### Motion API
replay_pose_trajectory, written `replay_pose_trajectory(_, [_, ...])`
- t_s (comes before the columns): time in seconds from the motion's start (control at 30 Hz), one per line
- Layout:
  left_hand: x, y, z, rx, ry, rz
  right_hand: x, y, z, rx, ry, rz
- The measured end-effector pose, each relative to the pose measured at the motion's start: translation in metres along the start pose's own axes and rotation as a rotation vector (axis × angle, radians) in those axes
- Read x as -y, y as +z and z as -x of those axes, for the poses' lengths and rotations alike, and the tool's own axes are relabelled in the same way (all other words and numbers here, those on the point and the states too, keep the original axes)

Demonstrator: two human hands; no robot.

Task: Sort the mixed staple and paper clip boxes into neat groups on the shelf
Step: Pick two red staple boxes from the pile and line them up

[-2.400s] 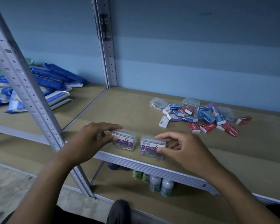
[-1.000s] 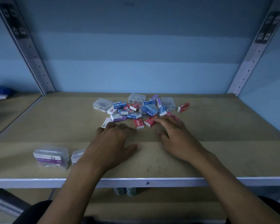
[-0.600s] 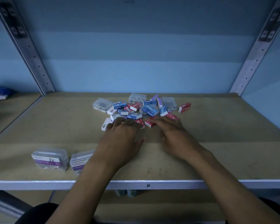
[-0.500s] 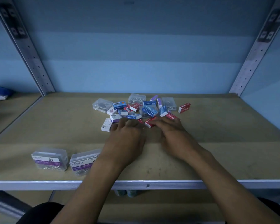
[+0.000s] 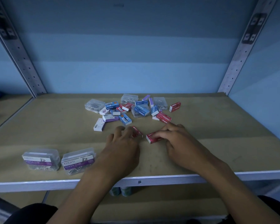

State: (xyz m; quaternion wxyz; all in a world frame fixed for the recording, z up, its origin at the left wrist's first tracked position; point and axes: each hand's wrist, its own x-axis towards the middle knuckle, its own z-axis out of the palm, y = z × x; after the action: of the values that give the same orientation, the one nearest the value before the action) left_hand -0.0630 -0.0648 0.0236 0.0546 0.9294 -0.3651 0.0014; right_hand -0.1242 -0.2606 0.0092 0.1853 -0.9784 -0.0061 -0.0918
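our left hand (image 5: 120, 149) fingers curled on a red staple box (image 5: 137, 132) | our right hand (image 5: 181, 141) fingers pinch another red staple box (image 5: 153, 137) | both on shelf (image 5: 217, 126), near mixed pile (image 5: 132, 109) | two paper clip boxes (image 5: 60, 160) front-left

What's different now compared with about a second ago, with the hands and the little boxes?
Both hands have each drawn a small red cardboard staple box toward the shelf's front edge, out of the mixed pile: the left hand holds one, the right hand grips the other. The two clear plastic paper clip boxes stayed at the front left, and the pile looks otherwise undisturbed.
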Motion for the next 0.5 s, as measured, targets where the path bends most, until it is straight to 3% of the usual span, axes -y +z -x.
replay_pose_trajectory(0.2, [-0.012,-0.008,0.019,-0.03,0.055,-0.027,0.0,-0.012,0.031,0.06,-0.03,-0.05])
replay_pose_trajectory(0.5, [0.008,0.004,0.006,-0.051,0.048,-0.002,-0.014,-0.011,0.029,0.024,0.096,-0.053])
